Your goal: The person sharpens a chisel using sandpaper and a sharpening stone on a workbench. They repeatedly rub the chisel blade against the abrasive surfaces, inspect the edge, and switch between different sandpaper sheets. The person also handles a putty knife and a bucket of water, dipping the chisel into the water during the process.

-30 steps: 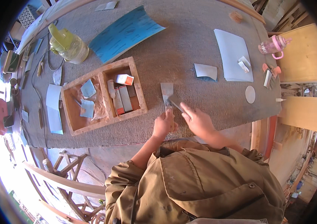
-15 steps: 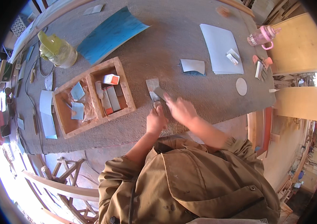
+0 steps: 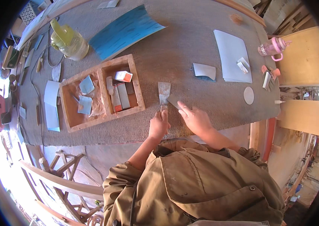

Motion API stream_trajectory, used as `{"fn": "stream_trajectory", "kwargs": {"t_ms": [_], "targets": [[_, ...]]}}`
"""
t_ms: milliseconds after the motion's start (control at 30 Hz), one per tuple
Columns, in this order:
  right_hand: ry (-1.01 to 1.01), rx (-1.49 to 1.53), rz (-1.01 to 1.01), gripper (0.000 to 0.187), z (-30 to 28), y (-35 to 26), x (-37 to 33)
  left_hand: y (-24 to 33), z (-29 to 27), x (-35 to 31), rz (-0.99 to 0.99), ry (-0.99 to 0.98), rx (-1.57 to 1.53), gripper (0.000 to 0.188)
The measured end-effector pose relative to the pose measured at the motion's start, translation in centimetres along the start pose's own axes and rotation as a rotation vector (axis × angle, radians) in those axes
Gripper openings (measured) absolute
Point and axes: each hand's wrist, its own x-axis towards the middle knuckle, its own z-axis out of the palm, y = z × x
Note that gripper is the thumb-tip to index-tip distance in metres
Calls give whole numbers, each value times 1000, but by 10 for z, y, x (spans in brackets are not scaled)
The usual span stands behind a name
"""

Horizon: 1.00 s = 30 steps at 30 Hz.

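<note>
My left hand (image 3: 158, 124) is closed round the handle of a putty knife (image 3: 164, 89), whose worn, stained metal blade points away from me over the workbench. In my right hand (image 3: 197, 118) is a flat dark strip (image 3: 174, 101), pinched between thumb and fingers. Its far end meets or nearly meets the right edge of the blade, close to the handle. Whether the strip is metal or some other stuff, I cannot tell. Left of my hands lies a two-part wooden box (image 3: 140, 90), holding blue sandpaper pieces (image 3: 85, 105) and a small white-and-orange carton (image 3: 123, 76).
A curved blue sheet (image 3: 127, 32) and a green-lidded jug (image 3: 71, 43) stand at the far left of the bench (image 3: 159, 49). To the right lie white sheets (image 3: 234, 56), a folded abrasive piece (image 3: 204, 71), a round disc (image 3: 248, 95) and a pink tumbler (image 3: 270, 48).
The dark strip has slid from across the putty knife's blade to its right edge, lower down, with my right hand drawn back. The whole view has shifted slightly.
</note>
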Motion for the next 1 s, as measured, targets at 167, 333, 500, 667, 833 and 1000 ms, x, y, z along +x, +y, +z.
{"fn": "stream_trajectory", "kwargs": {"t_ms": [167, 333, 500, 667, 833, 1000], "targets": [[-22, -30, 1, 40, 15, -10, 25, 1, 0, 3, -20, -24, -15, 45], [-59, 94, 68, 39, 6, -31, 47, 3, 1, 6, -11, -15, 8, 46], [-90, 78, 34, 40, 13, -23, 43, 3, 2, 3, 15, 12, 2, 46], [-76, 86, -5, 39, 11, -25, 33, 6, 0, 3, 2, -5, 23, 48], [-116, 95, 70, 38, 17, -36, 48, -2, 3, 5, 33, 39, 50, 47], [-158, 128, 98, 37, 7, -41, 43, -2, 3, 4, 31, 22, -3, 47]]}}
